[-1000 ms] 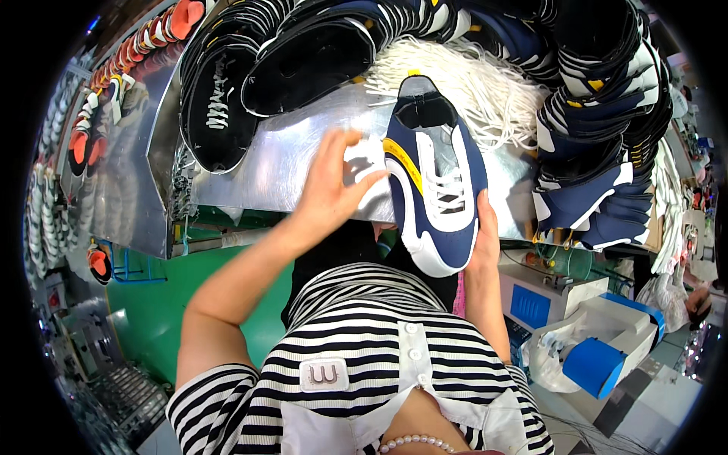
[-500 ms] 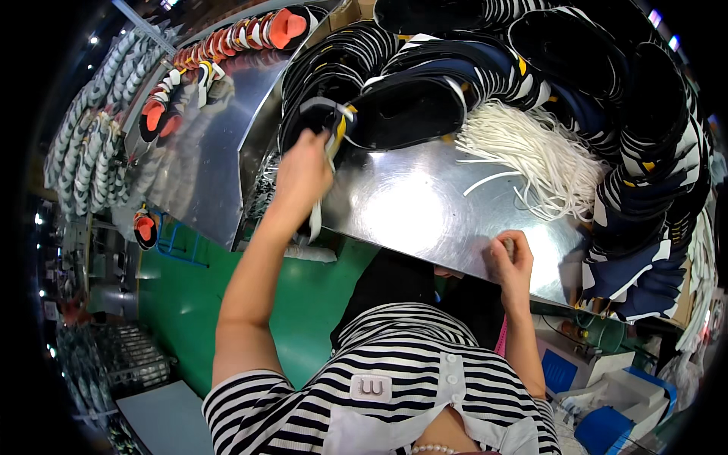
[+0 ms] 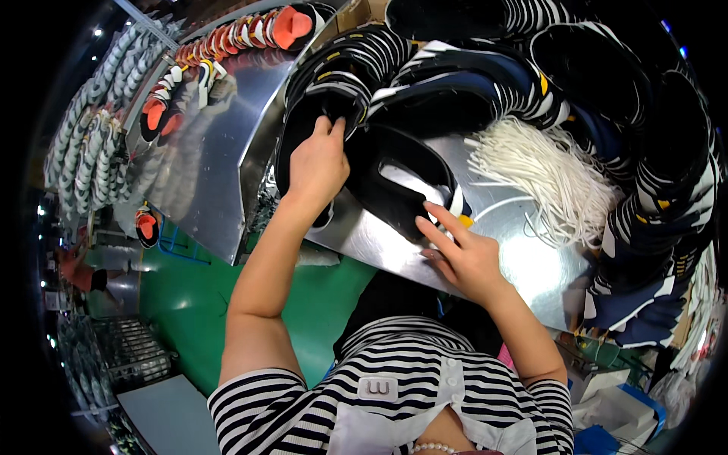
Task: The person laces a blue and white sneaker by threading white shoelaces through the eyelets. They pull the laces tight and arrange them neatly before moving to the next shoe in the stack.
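A black shoe upper (image 3: 379, 171) lies tilted across the metal table, with an opening in it through which a bright surface shows. At the upper's right end my right hand (image 3: 472, 262) has its fingers spread, with the fingertips at the rim. My left hand (image 3: 317, 171) is closed, its fingers pressed into black material where the upper meets the left stack of black uppers (image 3: 334, 72). What lies beneath those fingers is partly hidden. Behind, more black and navy uppers (image 3: 447, 110) stand nested in a row.
A bundle of white laces (image 3: 546, 182) lies on the metal table (image 3: 379, 254), right of the upper. Nested uppers (image 3: 644, 288) line the right edge. Orange-lined uppers (image 3: 235, 38) sit on a second metal surface (image 3: 216, 144) at far left. A person (image 3: 83, 269) stands in the distance.
My right hand has moved left and forward from the table edge to the upper. The left hand has come slightly nearer, and a black upper now lies between the hands.
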The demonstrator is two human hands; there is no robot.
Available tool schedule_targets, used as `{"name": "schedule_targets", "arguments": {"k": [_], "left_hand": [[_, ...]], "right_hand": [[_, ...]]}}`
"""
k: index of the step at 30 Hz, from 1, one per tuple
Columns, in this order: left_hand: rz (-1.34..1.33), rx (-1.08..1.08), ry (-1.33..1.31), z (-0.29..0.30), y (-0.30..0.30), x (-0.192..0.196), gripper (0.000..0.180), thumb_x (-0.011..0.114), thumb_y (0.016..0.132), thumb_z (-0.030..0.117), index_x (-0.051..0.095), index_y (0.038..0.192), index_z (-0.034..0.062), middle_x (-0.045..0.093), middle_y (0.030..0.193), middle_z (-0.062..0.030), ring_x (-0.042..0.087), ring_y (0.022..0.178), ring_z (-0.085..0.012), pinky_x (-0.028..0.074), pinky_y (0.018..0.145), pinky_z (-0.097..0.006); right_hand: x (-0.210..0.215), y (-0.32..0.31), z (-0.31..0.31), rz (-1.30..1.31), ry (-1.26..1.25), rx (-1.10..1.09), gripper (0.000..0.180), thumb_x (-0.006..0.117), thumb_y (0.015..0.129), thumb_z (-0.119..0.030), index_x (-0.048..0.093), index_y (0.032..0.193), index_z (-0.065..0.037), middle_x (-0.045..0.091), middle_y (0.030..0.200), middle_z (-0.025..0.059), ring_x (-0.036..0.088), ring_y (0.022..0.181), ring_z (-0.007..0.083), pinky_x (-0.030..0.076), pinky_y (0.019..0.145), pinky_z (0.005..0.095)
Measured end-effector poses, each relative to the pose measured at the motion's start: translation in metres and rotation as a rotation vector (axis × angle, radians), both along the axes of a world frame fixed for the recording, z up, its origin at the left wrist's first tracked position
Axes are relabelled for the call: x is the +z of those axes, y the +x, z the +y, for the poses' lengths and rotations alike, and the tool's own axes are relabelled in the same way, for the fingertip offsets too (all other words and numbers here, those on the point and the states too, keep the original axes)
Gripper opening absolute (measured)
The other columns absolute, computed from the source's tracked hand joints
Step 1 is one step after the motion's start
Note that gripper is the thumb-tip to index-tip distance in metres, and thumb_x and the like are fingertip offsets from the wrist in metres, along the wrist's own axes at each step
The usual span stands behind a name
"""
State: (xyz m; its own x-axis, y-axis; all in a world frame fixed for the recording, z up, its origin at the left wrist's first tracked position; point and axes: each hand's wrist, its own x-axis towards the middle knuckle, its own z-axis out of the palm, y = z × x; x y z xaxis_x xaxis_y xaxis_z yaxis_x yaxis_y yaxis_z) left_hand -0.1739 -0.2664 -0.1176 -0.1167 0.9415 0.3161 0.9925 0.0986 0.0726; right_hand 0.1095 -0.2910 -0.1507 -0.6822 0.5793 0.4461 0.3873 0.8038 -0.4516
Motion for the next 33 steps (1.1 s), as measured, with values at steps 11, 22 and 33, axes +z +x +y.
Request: {"name": "schedule_targets", "arguments": {"k": [11, 22, 33], "left_hand": [[0.095, 0.093, 0.007, 0.044, -0.03, -0.066, 0.047, 0.059, 0.074, 0.002, 0.062, 0.122, 0.0041, 0.058, 0.106, -0.013, 0.066, 0.074, -0.0338, 0.053, 0.063, -0.045], [0.112, -0.024, -0.003, 0.044, -0.085, -0.067, 0.041, 0.056, 0.086, 0.011, 0.061, 0.127, 0.012, 0.059, 0.117, -0.0169, 0.066, 0.079, -0.036, 0.054, 0.068, -0.045], [-0.183, -0.256, 0.273, -0.054, 0.017, -0.006, 0.037, 0.071, 0.087, 0.015, 0.061, 0.121, 0.0005, 0.059, 0.116, -0.0174, 0.058, 0.106, -0.0339, 0.046, 0.092, -0.04]], "right_hand": [[0.011, 0.02, 0.064, -0.21, 0.187, 0.018, 0.011, 0.063, 0.077, -0.009, 0.062, 0.089, -0.009, 0.065, 0.108, 0.0036, 0.067, 0.083, 0.0225, 0.053, 0.066, 0.0334], [0.003, 0.024, 0.084, -0.335, 0.261, 0.098, 0.026, 0.068, 0.076, -0.008, 0.067, 0.102, -0.009, 0.065, 0.121, 0.0035, 0.068, 0.084, 0.0213, 0.054, 0.063, 0.0316], [-0.029, 0.1, 0.077, -0.223, -0.136, -0.321, 0.031, 0.073, 0.078, -0.011, 0.069, 0.108, -0.015, 0.063, 0.109, 0.0022, 0.068, 0.077, 0.0231, 0.054, 0.066, 0.0368]]}}
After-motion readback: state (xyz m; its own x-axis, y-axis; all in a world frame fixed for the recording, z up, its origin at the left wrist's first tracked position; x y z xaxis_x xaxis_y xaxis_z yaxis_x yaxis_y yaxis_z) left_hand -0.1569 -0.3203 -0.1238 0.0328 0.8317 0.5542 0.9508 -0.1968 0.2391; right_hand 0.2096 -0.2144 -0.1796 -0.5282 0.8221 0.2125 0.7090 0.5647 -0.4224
